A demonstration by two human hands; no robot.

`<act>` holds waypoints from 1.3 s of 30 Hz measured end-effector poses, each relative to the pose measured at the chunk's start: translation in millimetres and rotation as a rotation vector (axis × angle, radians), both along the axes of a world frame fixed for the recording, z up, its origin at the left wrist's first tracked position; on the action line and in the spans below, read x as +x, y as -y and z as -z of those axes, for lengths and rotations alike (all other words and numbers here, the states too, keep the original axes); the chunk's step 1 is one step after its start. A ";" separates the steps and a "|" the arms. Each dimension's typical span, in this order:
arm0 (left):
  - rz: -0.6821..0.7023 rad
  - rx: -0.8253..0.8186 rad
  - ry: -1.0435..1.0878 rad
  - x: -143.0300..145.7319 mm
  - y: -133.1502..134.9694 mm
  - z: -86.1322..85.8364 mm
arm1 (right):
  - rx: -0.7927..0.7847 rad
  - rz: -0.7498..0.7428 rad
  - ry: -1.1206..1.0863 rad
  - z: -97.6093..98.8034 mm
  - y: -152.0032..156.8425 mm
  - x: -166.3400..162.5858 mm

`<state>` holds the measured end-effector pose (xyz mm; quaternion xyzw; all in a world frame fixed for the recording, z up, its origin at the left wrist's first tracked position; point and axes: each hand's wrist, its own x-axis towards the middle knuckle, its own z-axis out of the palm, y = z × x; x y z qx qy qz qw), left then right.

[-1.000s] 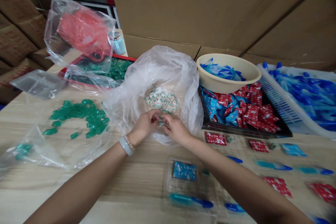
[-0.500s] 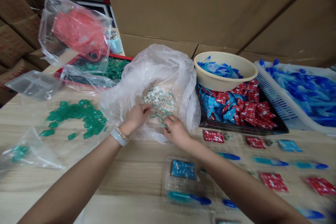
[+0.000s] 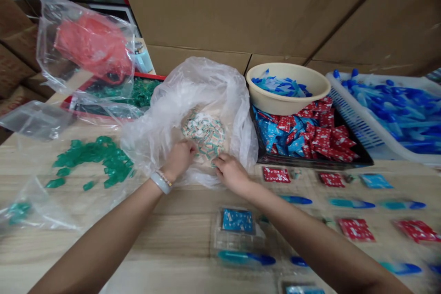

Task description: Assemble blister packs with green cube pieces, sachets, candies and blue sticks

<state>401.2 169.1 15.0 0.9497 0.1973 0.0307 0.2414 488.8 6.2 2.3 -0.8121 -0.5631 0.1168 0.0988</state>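
Observation:
A crumpled clear plastic bag (image 3: 203, 73) stands open in the middle of the table, with many small white, green and orange pieces (image 3: 206, 131) heaped inside. My left hand (image 3: 179, 160) reaches over the bag's near left rim, fingers curled together beside the heap. Across from it, my right hand (image 3: 231, 173) is at the near right of the heap, thumb and fingertips pinched together. Whatever either hand grips is too small or hidden to make out. Below my right forearm sits a clear plastic case (image 3: 237, 239) with a blue packet (image 3: 237, 219) and a blue plastic tool (image 3: 246, 257).
Green translucent pieces (image 3: 89, 156) lie on the left. A cream bowl (image 3: 289, 101) of blue pieces rests on a black tray (image 3: 310, 162) of red and blue packets. Farther right stands a white basket (image 3: 365, 115). Rows of cases with red packets (image 3: 354, 229) cover the right side.
The view has shifted slightly, so the surroundings appear a little farther left. My left hand has moved slightly right relative to the bag; both hands remain over its near side.

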 end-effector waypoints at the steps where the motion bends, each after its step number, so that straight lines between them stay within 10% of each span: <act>1: -0.033 -0.007 -0.007 -0.5 -1.8 -1.2 | -0.002 0.001 0.004 -0.1 0.0 0.0; 12: -0.066 0.018 -0.081 11.0 6.5 1.0 | -0.004 -0.038 0.008 -2.0 2.0 -1.1; 27: -0.047 -0.433 0.061 13.6 -0.8 0.9 | -0.003 -0.034 -0.020 -4.9 4.2 -0.7; 39: 0.136 -0.016 -0.050 20.6 9.5 3.2 | 0.019 -0.055 -0.001 0.3 6.0 0.8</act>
